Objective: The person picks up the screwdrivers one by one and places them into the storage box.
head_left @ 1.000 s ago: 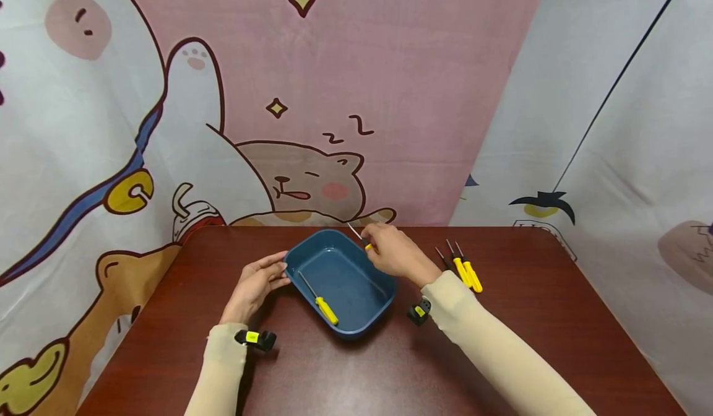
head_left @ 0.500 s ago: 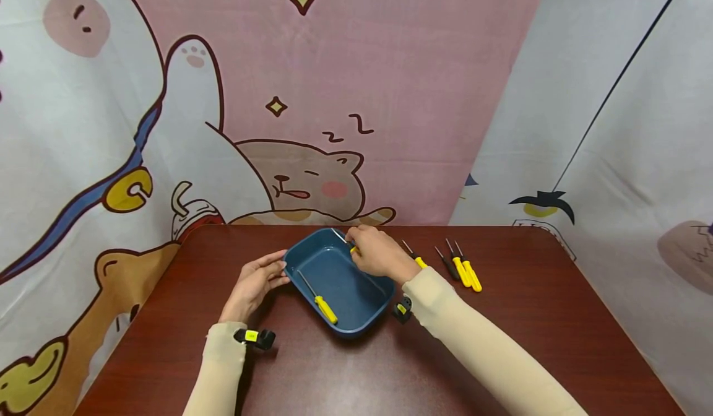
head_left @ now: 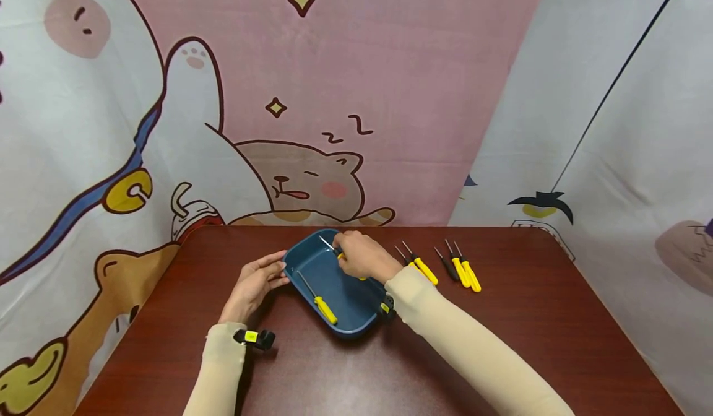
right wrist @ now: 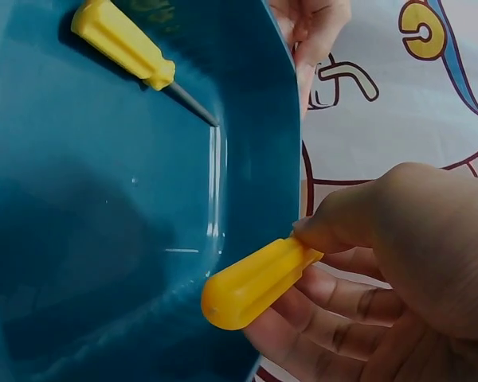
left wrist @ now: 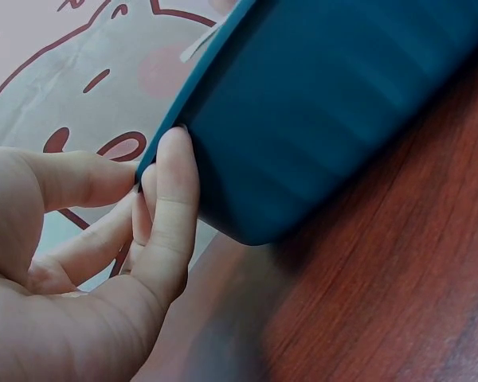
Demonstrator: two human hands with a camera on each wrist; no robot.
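A dark blue tray (head_left: 356,301) sits mid-table. My left hand (head_left: 276,268) rests against the tray's left end, its straight fingers (left wrist: 171,207) flat on the outer wall (left wrist: 319,119) just under the rim. My right hand (head_left: 348,256) hovers over the tray's far side and pinches a yellow-handled screwdriver (head_left: 330,246), shaft pointing back-left. In the right wrist view thumb and fingers grip the yellow handle (right wrist: 255,282) above the tray floor (right wrist: 103,239). Another yellow screwdriver (head_left: 319,298) lies inside the tray (right wrist: 123,44).
Several screwdrivers lie on the brown table (head_left: 529,329) right of the tray: a yellow pair (head_left: 420,266), a black one (head_left: 447,265) and another yellow pair (head_left: 465,270). A cartoon curtain (head_left: 312,125) hangs close behind the table's far edge.
My right hand has carried its screwdriver leftward from the tray's far right rim to over the tray's inside, uncovering two more screwdrivers on the table. The left hand stayed put.
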